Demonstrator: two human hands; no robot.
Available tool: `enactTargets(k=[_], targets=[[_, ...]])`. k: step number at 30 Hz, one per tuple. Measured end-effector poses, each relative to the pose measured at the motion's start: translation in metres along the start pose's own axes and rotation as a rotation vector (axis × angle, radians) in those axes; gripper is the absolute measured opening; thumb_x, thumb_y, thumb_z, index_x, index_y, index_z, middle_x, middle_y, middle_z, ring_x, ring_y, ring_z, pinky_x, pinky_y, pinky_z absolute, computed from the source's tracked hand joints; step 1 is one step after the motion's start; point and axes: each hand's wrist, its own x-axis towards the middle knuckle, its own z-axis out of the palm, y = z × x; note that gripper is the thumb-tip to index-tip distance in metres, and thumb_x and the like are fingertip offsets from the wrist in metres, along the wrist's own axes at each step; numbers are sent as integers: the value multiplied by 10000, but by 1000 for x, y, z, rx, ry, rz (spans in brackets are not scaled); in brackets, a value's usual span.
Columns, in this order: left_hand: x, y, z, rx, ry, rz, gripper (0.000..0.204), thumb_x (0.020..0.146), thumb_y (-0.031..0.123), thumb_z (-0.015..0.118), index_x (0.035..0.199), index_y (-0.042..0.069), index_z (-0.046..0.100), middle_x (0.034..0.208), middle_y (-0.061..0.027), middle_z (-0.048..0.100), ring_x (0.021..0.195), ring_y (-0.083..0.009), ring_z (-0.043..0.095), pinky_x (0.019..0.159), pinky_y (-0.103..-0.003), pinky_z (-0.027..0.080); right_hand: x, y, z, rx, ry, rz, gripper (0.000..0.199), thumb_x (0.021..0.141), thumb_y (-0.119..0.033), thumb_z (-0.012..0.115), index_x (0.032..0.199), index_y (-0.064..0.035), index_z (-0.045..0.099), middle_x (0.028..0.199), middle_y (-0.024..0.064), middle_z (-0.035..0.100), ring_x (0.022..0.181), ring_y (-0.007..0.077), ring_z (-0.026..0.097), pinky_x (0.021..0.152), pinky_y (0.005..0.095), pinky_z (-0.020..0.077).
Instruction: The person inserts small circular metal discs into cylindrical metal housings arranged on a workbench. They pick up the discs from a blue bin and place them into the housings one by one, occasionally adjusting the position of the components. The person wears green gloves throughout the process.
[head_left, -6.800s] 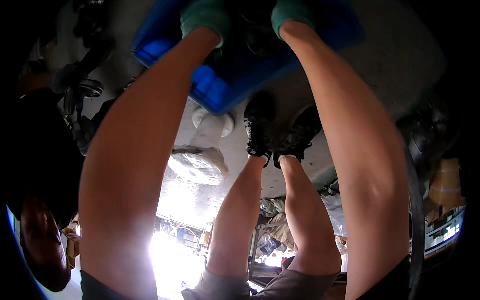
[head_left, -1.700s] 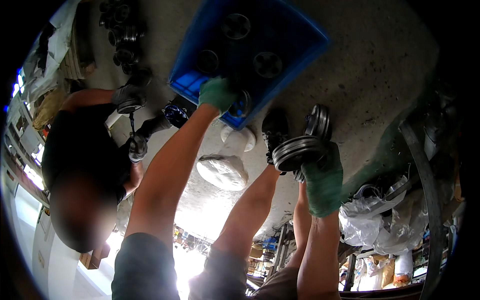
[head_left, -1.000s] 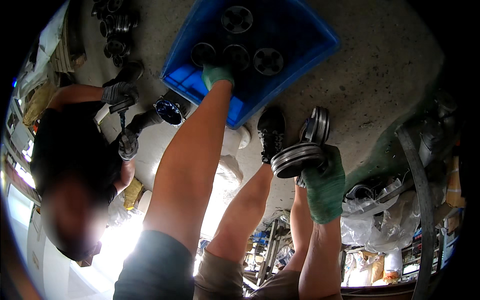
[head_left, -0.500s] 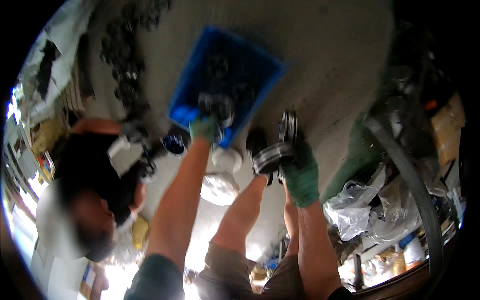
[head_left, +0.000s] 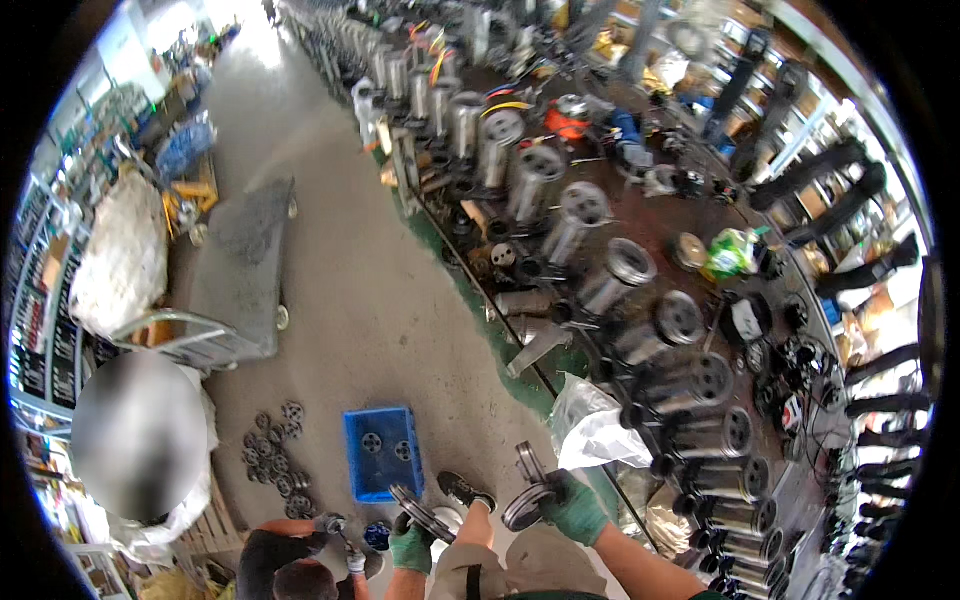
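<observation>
Head lifted now; each gloved grip pinches a metal wheel: left hand point(head_left: 410, 548), right hand point(head_left: 578, 508), above the blue crate point(head_left: 380, 455) on the floor.

Both hands gloved in green knit fabric: left hand point(head_left: 410, 548), right hand point(head_left: 578, 510). Gloves snug, cuffs ending at the wrist. Forearms bare above the cuffs; no sleeves visible. Khaki or tan shorts at the lower edge. Legs bare below them. One dark low shoe point(head_left: 463, 491) with a pale sole edge.
</observation>
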Motion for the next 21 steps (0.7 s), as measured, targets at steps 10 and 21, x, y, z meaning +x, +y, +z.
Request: enactTargets(k=[10, 21], targets=[[-121, -13, 9, 161, -284, -12, 348, 1046, 333, 543, 1304, 116, 631, 1191, -114, 675, 1046, -306, 641, 937, -459, 541, -262, 4, -144, 107, 324, -431, 504, 793, -173, 755, 1261, -54, 612, 1083, 208, 720, 983, 375, 719, 854, 453, 579], [-222, -98, 48, 473, -493, -134, 381, 1018, 352, 573, 1280, 87, 652, 1263, -117, 659, 1119, -312, 604, 1017, -479, 477, -632, 149, -199, 181, 1054, -304, 460, 763, -78, 787, 1188, 6, 631, 959, 190, 722, 874, 268, 733, 762, 397, 577]])
